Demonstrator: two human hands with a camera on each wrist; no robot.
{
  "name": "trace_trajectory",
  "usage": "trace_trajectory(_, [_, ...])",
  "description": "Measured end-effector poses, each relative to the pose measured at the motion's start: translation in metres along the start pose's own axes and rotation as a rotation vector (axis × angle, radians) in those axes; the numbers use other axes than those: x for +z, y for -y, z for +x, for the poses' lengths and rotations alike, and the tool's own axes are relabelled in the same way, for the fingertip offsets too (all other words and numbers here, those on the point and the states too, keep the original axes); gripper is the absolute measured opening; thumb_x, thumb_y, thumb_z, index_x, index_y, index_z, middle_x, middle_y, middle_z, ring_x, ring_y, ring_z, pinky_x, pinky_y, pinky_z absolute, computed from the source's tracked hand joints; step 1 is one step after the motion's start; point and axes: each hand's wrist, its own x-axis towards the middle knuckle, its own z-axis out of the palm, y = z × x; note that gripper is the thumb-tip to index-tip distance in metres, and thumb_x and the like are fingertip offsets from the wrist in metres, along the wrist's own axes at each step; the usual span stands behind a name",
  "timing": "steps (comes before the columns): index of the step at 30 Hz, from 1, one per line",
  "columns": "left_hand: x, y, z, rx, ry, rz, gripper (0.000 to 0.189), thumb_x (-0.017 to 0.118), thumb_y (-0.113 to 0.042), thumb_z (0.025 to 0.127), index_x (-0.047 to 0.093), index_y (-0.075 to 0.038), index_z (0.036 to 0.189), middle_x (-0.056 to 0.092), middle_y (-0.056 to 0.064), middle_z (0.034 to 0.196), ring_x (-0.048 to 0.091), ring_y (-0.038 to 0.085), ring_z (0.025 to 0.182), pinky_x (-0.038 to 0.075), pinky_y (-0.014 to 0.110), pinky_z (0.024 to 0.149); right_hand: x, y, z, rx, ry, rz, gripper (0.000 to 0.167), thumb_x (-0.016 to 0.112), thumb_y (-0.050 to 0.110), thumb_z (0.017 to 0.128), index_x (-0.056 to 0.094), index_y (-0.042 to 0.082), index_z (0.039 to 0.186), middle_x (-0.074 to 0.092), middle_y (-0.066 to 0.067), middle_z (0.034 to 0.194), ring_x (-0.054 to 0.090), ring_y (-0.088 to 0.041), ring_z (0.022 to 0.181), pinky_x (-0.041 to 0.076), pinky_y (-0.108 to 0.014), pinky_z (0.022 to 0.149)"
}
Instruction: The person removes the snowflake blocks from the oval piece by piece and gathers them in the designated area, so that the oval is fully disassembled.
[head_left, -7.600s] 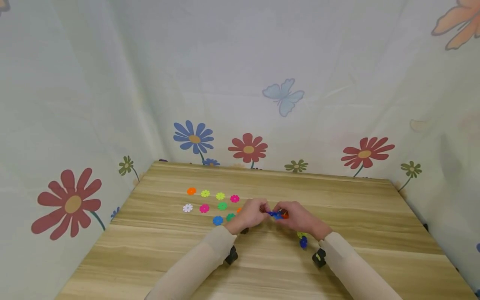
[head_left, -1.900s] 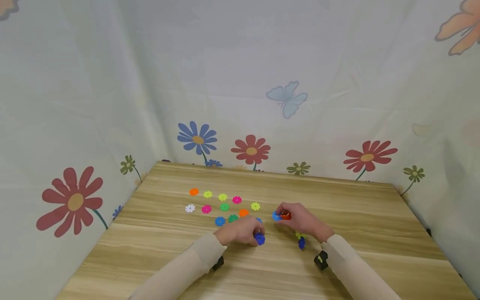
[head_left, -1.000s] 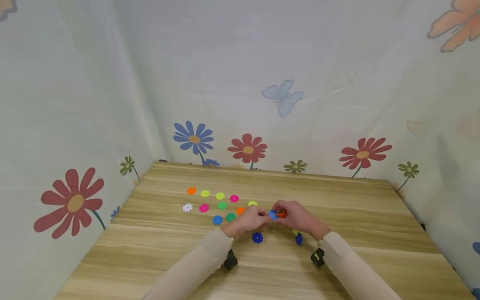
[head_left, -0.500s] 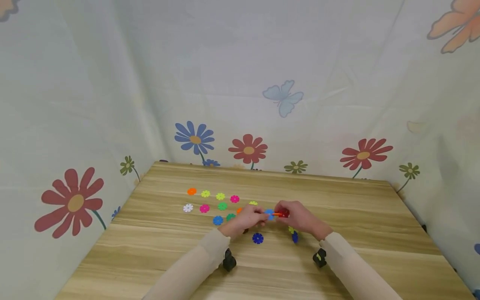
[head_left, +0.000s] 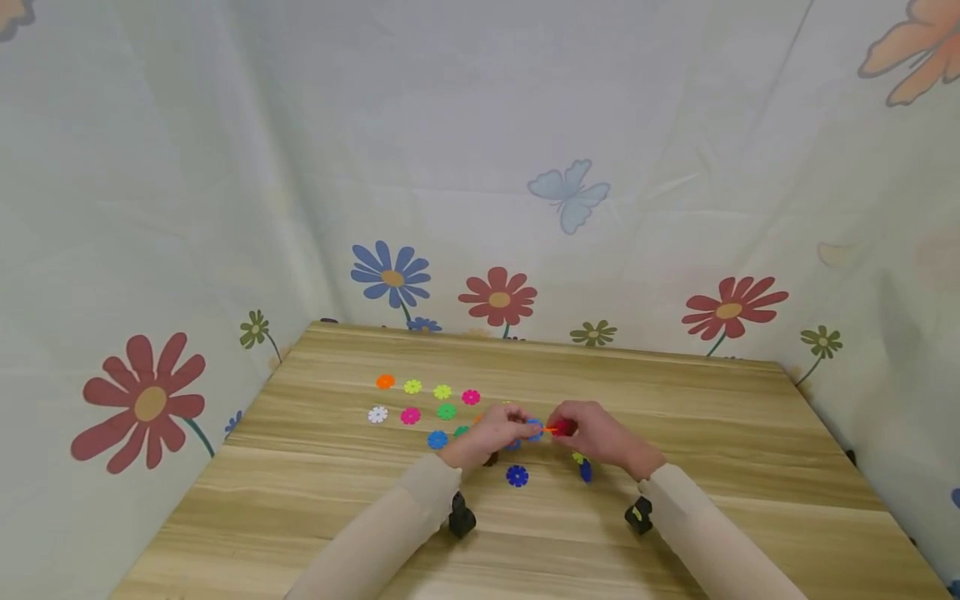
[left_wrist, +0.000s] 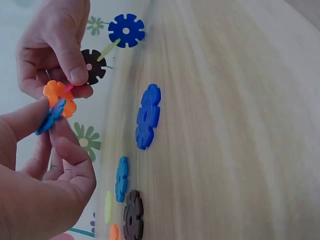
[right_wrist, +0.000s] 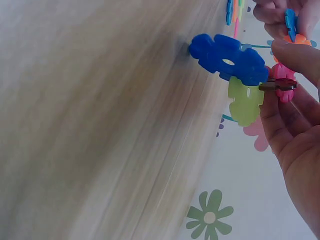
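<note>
In the head view my left hand (head_left: 495,429) and right hand (head_left: 600,433) meet above the table, holding a chain of slotted plastic flower discs. The left thumb and fingers pinch a light blue disc (left_wrist: 50,119). It joins an orange disc (left_wrist: 59,95), which meets a pink disc (right_wrist: 284,82) in the right hand's grip. Beyond the right fingers hang a dark brown disc (left_wrist: 95,66), a yellow-green disc (right_wrist: 245,102) and a dark blue disc (right_wrist: 227,57). Whether the light blue disc is fully slotted into the orange one I cannot tell.
A loose dark blue disc (head_left: 517,476) lies on the wooden table (head_left: 525,542) below the hands. To the left are several loose discs, among them a white disc (head_left: 377,414), a green disc (head_left: 446,411) and a blue disc (head_left: 438,439). A brown disc (left_wrist: 133,215) lies near the left wrist.
My left hand has set a dark blue disc down on the table and returned to the chain, where it now pinches the light blue disc. The chain has turned in my right hand.
</note>
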Motion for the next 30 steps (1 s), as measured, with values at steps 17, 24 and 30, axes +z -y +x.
trace_trajectory(17, [0.004,-0.009,-0.001,0.033,-0.135,0.119,0.009,0.071,-0.007,0.083,0.062,-0.004,0.085,0.061,0.003,0.078,0.054,0.023,0.071,0.041,0.028,0.061,-0.001,-0.003,0.002,-0.001,0.001,0.005,0.014,0.074,0.005,0.081,0.068,0.007,0.093,0.062,0.007,0.085,0.054,-0.006,0.071,0.049,-0.024,0.064])
trace_trajectory(24, [-0.004,-0.016,-0.005,0.042,-0.086,0.146,0.012,0.072,-0.012,0.084,0.063,-0.005,0.087,0.064,0.002,0.076,0.059,0.032,0.076,0.046,0.032,0.061,-0.002,-0.004,-0.001,0.016,-0.014,-0.003,0.015,0.074,0.006,0.081,0.068,0.005,0.095,0.063,0.006,0.085,0.053,-0.006,0.07,0.049,-0.024,0.063])
trace_trajectory(30, [-0.017,-0.021,-0.011,0.027,-0.003,0.153,0.021,0.069,-0.021,0.087,0.058,-0.006,0.098,0.067,0.015,0.085,0.062,0.037,0.078,0.05,0.041,0.066,-0.004,-0.007,-0.004,0.055,-0.031,-0.022,0.014,0.073,0.008,0.082,0.067,0.005,0.094,0.062,0.005,0.085,0.053,-0.007,0.071,0.048,-0.025,0.063])
